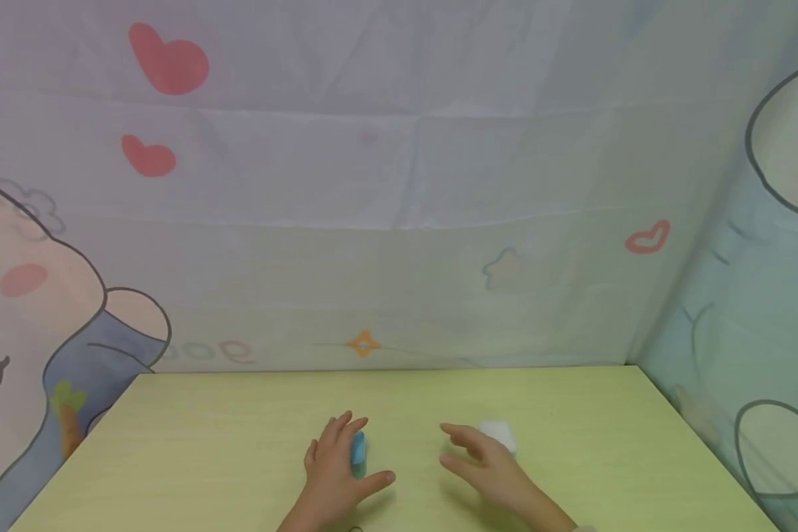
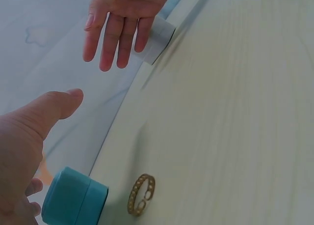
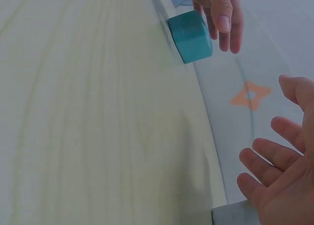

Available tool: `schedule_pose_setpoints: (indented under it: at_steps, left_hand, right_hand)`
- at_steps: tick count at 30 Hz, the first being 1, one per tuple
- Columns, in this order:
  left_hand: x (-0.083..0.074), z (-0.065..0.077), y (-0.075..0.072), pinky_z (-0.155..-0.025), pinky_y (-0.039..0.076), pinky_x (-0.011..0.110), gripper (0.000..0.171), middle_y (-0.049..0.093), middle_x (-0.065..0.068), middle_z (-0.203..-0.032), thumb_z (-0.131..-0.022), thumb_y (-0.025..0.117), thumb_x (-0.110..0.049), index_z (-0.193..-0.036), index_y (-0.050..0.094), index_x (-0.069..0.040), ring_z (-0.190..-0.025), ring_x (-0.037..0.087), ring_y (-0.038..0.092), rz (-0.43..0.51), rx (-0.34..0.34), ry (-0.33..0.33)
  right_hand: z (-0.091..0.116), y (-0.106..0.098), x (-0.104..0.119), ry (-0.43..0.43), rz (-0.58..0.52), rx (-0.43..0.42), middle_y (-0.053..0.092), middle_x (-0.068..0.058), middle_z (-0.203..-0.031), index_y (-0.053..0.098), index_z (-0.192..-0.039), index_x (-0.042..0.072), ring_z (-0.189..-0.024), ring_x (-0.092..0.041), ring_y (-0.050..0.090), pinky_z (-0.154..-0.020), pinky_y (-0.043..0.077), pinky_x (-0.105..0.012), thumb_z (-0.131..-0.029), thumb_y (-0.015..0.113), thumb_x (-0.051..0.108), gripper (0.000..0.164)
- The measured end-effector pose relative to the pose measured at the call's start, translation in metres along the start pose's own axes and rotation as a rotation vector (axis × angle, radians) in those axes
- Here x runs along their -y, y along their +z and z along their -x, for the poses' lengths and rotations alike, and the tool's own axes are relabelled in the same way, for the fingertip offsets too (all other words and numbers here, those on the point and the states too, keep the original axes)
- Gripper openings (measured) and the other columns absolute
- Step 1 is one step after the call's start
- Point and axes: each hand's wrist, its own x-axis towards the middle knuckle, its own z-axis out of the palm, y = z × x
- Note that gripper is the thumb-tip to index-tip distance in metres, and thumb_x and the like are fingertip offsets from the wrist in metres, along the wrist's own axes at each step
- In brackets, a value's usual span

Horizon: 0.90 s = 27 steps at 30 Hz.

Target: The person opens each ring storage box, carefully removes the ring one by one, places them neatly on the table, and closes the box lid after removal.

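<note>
teal box (image 1: 358,452) sits beside left hand (image 1: 335,467), white box (image 1: 501,434) beside right hand (image 1: 490,464).

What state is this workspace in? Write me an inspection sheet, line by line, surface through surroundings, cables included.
Surface: pale wood-grain table.
Job's things: teal box beside the left hand; white box beside the right hand.
Clutter: one gold-coloured ring on the table, near the teal box.
Hands: left hand spread, contact with the teal box unclear; right hand open, holding nothing.
Cables: nothing seen.
Surroundings: printed fabric backdrop behind the table.
</note>
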Motion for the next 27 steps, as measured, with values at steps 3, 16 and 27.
schedule_pose_setpoints:
  at_steps: [3, 16, 27]
  left_hand:
    - [-0.002, 0.0, 0.001, -0.103, 0.006, 0.07, 0.081, 0.031, 0.02, -0.149, -0.071, 0.081, -0.042, -0.135, 0.045, -0.008, -0.139, 0.048, 0.018, 0.003, 0.007, 0.003]
    - [-0.006, -0.002, 0.011, -0.103, 0.008, 0.069, 0.083, 0.031, 0.02, -0.148, -0.069, 0.081, -0.044, -0.134, 0.045, -0.008, -0.139, 0.048, 0.019, 0.005, 0.001, 0.044]
    - [-0.014, -0.005, 0.018, -0.106, 0.005, 0.065, 0.082, 0.031, 0.018, -0.148, -0.069, 0.08, -0.045, -0.134, 0.046, -0.009, -0.14, 0.047, 0.018, 0.003, 0.027, 0.057]
  right_hand:
    - [0.0, -0.002, 0.003, -0.002, -0.004, -0.004, 0.053, -0.014, -0.136, 0.05, -0.134, 0.006, -0.123, -0.038, 0.051, -0.102, 0.039, -0.055, -0.092, 0.06, 0.036, 0.053]
    - [0.003, -0.016, 0.011, 0.022, -0.01, -0.052, 0.052, -0.011, -0.138, 0.051, -0.135, 0.016, -0.126, -0.034, 0.05, -0.104, 0.039, -0.052, -0.092, 0.061, 0.033, 0.047]
    - [0.006, -0.028, 0.01, 0.066, 0.008, -0.095, 0.053, -0.009, -0.138, 0.051, -0.134, 0.02, -0.126, -0.033, 0.05, -0.103, 0.041, -0.05, -0.091, 0.061, 0.036, 0.047]
